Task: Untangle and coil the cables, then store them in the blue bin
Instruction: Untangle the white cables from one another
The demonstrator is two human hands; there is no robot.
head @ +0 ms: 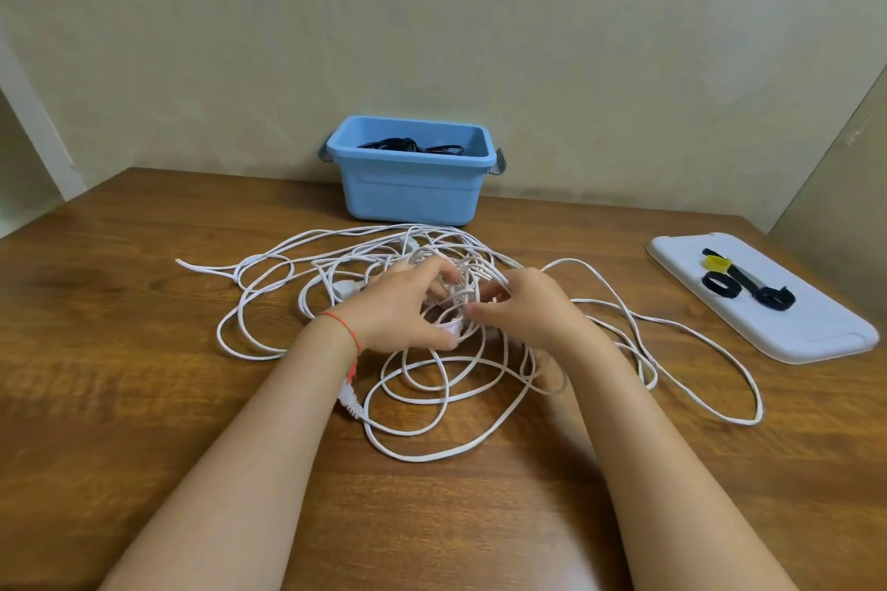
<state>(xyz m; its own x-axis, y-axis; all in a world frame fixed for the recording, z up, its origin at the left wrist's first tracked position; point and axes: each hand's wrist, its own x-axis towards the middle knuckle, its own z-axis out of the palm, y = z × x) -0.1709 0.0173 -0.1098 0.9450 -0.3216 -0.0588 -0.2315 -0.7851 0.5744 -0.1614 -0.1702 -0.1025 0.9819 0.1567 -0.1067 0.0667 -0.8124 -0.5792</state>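
At the centre of the frame both hands are working in the white cable tangle [432,350] sprawling over the wooden table [120,350] — the left hand [401,310] and the right hand [523,310] are each pinching strands with curled fingers. The blue bin [413,192] is sitting at upper centre against the wall, black cables [408,144] lying inside — well behind the tangle. A white tray [792,336] with black straps [749,288] is resting at the right.

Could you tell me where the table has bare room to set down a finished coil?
Bare wood shows on the table left of the white cables, and between their right-hand loop and the white lid. The middle is crowded: both the left hand and right hand work in the tangle before the blue bin.
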